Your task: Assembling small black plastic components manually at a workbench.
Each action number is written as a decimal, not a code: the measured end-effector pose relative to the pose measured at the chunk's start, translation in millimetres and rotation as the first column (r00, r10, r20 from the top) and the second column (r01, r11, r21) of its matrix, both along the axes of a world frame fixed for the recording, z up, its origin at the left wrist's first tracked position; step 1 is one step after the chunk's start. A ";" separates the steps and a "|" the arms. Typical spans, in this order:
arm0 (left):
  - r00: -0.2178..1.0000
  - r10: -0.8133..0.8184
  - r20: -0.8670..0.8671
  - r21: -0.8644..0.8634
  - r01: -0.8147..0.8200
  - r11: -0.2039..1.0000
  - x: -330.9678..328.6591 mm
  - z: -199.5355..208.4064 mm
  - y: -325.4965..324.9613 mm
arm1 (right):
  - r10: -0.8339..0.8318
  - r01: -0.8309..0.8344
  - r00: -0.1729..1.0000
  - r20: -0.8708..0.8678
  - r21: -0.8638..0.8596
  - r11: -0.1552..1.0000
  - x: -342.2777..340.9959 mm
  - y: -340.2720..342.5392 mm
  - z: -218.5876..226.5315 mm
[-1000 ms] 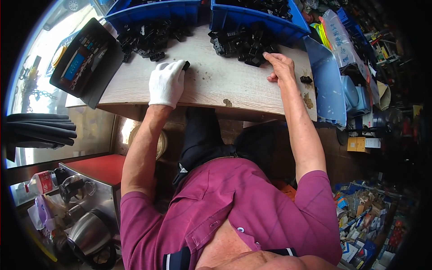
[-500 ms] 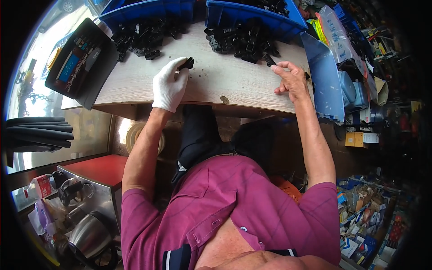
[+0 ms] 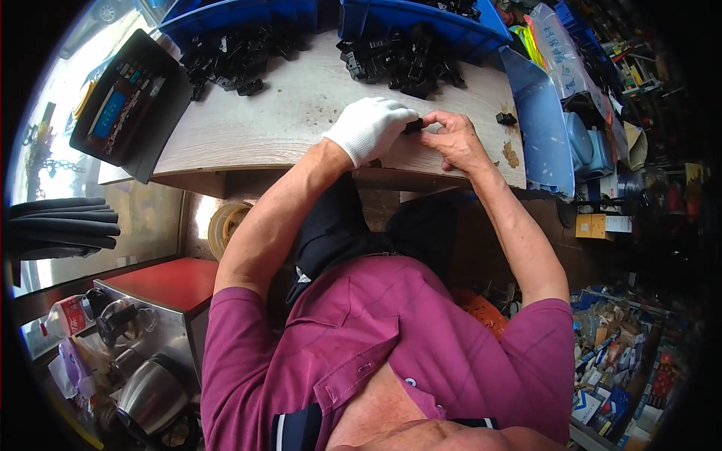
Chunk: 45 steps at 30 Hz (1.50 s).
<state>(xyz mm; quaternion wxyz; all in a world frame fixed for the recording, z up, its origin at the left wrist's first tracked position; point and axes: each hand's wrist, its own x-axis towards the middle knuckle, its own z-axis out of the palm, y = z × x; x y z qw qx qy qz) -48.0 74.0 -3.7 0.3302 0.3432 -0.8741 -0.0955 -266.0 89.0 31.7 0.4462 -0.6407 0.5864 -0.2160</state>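
Hands meet at upper centre of the head view, over the near edge of the wooden table (image 3: 286, 128). My left hand (image 3: 370, 129), in a white glove, is curled almost shut, and its fingertips pinch one end of a small black part (image 3: 413, 125). My right hand (image 3: 453, 140), bare, is bent round the other end, thumb and forefinger closed on it, so the part sits between the two hands, just above the tabletop. I judge that both grip it so that one hand steadies while the other works on it, and the near edge keeps it close under my eyes (most of the part is covered by fingers, so I cannot tell its shape).

Behind the hands, toward the top of the frame, lie two heaps of black parts (image 3: 406, 56), spilling from blue bins (image 3: 459, 22) tipped toward me, probably for easy reach. One loose black piece (image 3: 506, 118) lies alone at the right of the table. A dark tray (image 3: 128, 105) with small coloured things sits at upper left, partly over the table edge. A blue scoop-like bin (image 3: 538, 128) stands at the right edge.

The bins are cut off by the frame's top, and the clutter at far right is too bent and dark to make out.
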 end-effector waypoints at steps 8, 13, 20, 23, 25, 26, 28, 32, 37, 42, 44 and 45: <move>0.994 -0.039 0.100 0.023 0.037 0.999 1.8 2.0 5.2 | 0.007 -0.007 1.000 0.005 -0.025 1.000 -4.4 -2.1 -3.3; 0.998 0.017 0.055 -0.131 -0.010 0.991 4.6 -11.1 13.1 | 0.025 -0.026 0.999 -0.031 -0.015 1.000 2.1 -5.0 0.5; 0.997 0.070 -0.018 -0.157 -0.072 0.985 0.1 -0.1 21.4 | 0.040 -0.041 0.998 -0.043 -0.025 0.999 3.5 -2.0 3.5; 0.939 0.302 -0.165 -0.183 -0.331 0.926 23.5 12.4 25.4 | 0.003 -0.003 0.999 -0.051 -0.010 1.000 0.5 1.1 2.7; 0.774 0.594 -0.220 -0.269 -0.634 0.725 64.1 8.9 22.7 | -0.108 0.108 0.992 0.063 -0.003 0.994 0.5 4.2 0.6; 0.683 0.710 -0.170 -0.257 -0.726 0.637 87.4 5.5 17.4 | -0.207 0.206 0.963 0.172 0.021 0.978 -3.3 5.5 -2.3; 0.506 0.861 0.052 -0.164 -0.846 0.507 124.8 3.6 7.7 | -0.239 0.234 0.933 0.269 0.054 0.971 -24.5 0.8 -7.8; 0.449 0.864 0.228 -0.223 -0.840 0.495 164.2 -6.4 -2.2 | -0.533 0.551 0.745 0.400 0.080 0.830 -59.1 -13.8 -1.6; 0.556 0.794 0.245 -0.198 -0.773 0.603 154.2 -8.8 0.0 | -0.730 0.814 0.503 0.463 0.029 0.580 -100.5 -43.4 7.0; 0.755 0.648 0.098 -0.198 -0.624 0.756 109.9 6.1 12.2 | -0.697 0.745 0.611 0.376 0.026 0.667 -91.5 -53.6 1.1; 0.764 0.634 0.122 -0.199 -0.607 0.769 99.7 5.7 11.9 | -0.662 0.689 0.683 0.308 0.029 0.724 -74.4 -61.2 -1.7; 0.770 0.625 0.128 -0.200 -0.598 0.776 96.0 3.7 11.4 | -0.650 0.671 0.709 0.274 0.023 0.741 -66.5 -66.2 -3.4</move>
